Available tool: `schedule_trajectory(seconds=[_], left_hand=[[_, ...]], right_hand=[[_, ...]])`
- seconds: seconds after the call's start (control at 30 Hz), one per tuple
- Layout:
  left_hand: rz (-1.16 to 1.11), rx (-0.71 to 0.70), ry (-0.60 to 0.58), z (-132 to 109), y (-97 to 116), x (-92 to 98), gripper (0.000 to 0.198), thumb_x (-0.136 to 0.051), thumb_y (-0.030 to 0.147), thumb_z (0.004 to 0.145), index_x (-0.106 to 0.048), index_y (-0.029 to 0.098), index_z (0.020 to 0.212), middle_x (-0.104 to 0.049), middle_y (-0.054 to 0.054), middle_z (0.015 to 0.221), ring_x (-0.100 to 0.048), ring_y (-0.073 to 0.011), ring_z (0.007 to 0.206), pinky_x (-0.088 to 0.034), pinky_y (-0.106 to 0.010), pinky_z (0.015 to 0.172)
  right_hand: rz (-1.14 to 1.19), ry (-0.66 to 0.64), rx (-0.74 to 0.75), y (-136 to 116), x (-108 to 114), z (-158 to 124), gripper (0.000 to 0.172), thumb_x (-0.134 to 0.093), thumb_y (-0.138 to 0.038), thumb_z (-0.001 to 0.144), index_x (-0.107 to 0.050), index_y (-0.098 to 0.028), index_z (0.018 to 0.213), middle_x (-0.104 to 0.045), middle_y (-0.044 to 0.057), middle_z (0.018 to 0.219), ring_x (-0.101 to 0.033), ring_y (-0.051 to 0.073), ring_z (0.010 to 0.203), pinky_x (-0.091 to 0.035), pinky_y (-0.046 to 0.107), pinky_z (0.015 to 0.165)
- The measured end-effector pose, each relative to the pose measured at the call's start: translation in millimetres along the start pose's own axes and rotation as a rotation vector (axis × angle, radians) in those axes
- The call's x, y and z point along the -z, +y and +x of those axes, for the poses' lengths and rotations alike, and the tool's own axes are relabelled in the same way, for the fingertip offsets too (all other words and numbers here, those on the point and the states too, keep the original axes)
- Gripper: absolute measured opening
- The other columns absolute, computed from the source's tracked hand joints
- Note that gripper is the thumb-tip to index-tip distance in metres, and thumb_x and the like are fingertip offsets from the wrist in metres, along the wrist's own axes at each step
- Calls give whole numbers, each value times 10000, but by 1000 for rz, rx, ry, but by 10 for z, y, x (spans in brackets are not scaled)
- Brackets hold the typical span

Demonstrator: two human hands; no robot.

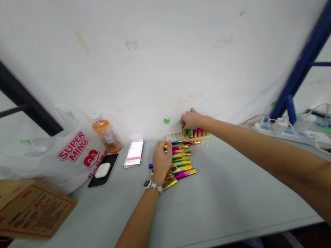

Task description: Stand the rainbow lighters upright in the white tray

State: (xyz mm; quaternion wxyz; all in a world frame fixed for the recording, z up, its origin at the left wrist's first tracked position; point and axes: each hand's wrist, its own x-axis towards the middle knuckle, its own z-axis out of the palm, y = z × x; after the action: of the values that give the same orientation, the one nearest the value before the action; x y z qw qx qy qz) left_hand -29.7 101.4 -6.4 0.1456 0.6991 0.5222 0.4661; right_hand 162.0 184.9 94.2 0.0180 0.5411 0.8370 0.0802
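Observation:
A pile of shiny multicoloured metallic sticks (182,163) lies on the grey table near the wall. My left hand (161,158), with a watch on the wrist, rests on the left side of the pile, fingers curled over the sticks. My right hand (191,119) reaches further back and pinches the top of a row of upright coloured sticks (197,132) standing against the wall. A small pale perforated tray (175,138) sits between the two hands.
At left are a white plastic bag (72,151), an orange bottle (106,136), a black phone with a white case on it (102,170), a white card (134,153) and a cardboard box (25,207). A power strip with cables (287,131) lies at right.

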Motion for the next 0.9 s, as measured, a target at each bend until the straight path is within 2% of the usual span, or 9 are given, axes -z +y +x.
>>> schedule_trajectory(seconds=[0.2,0.4,0.67,0.8,0.9], left_hand=[[43,-6,13,6,-23,-15,327,-437,400,950,-587,192,749,-584,-40,836,-561,-175,761,-433,-309,759],[68,-1,23,-1,-26,-22,317,-455,392,942,-607,189,751,-598,-43,854,-572,-168,751,-445,-305,754],[74,5,14,-9,-1,-15,319,-470,397,935,-624,188,749,-598,-40,847,-574,-163,741,-434,-298,737],[96,14,25,-8,5,-17,334,-466,404,935,-621,188,733,-599,-40,834,-572,-167,738,-431,-303,736],[101,21,24,-11,2,-16,326,-474,405,930,-624,190,736,-604,-41,836,-577,-169,738,-436,-304,733]], right_hand=[[-49,-42,2,6,13,-13,199,-651,-169,759,-768,-164,919,-744,126,977,-633,265,985,-277,407,977],[-83,-7,0,-64,-7,-15,230,-604,-131,782,-773,-159,935,-733,150,1007,-572,290,1070,-274,412,965],[-233,164,-3,-206,-231,-116,254,-519,-89,852,-737,-87,983,-723,198,1022,-563,312,1059,-235,442,978],[-246,279,15,-281,-367,-235,345,-391,-104,924,-727,-85,1002,-726,192,1011,-545,328,1071,-235,445,977],[-249,308,-10,-335,-447,-322,408,-340,-106,936,-656,-27,1182,-718,213,1019,-533,336,1080,-242,442,982]])
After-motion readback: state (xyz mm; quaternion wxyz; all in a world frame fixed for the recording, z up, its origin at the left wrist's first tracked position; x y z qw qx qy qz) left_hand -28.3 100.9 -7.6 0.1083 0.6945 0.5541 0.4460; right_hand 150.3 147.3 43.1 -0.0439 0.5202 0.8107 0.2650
